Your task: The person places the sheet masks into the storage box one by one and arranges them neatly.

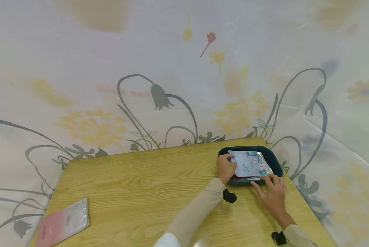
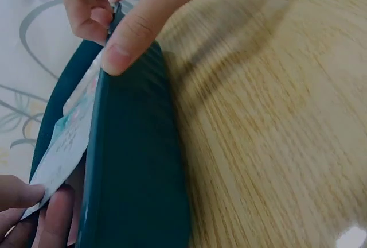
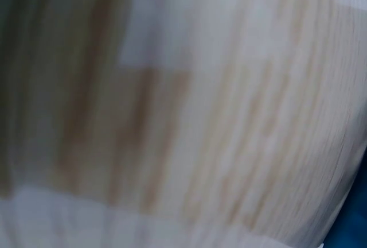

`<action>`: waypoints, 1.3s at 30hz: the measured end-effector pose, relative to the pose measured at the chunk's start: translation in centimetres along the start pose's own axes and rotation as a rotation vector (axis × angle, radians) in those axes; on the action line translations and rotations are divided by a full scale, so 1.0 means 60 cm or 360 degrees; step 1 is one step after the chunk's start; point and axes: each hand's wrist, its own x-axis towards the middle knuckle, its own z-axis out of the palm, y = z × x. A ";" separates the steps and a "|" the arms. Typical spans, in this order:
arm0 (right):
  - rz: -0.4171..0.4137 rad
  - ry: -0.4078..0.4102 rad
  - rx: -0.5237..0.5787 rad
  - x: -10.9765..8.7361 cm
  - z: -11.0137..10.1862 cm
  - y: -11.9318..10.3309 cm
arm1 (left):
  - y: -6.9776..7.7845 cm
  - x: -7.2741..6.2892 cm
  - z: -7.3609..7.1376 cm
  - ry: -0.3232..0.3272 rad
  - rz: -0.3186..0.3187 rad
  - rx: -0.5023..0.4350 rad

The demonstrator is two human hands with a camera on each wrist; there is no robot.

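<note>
A dark teal bin [image 1: 275,161] sits at the right end of the wooden table. In it lies a light blue flat packet [image 1: 244,164] printed with pink flowers, with a silvery packet [image 1: 266,164] and the edge of a reddish one [image 1: 244,178] showing beneath. My left hand [image 1: 226,168] pinches the light blue packet by its left edge, thumb on top, as the left wrist view also shows. My right hand [image 1: 272,193] grips the bin's near rim by the right corner, its thumb [image 2: 123,53] outside the wall and fingers inside.
A pink and silver packet [image 1: 64,221] lies by the table's left edge. Behind the wooden table [image 1: 141,185] hangs a flower-patterned cloth [image 1: 178,68]. The right wrist view is a blurred tabletop [image 3: 229,133] with a bit of teal bin [image 3: 350,219] at the right.
</note>
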 end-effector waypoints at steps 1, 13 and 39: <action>0.0000 -0.0001 -0.0005 0.000 0.000 0.000 | 0.000 0.000 0.000 -0.0014 0.0003 0.0018; -0.0016 -0.0005 -0.0021 -0.002 0.001 0.002 | -0.005 0.003 0.002 -0.0066 0.0083 0.0357; -0.0055 0.0034 -0.0007 0.002 -0.001 -0.002 | -0.001 0.014 -0.027 -0.0550 0.0143 0.0356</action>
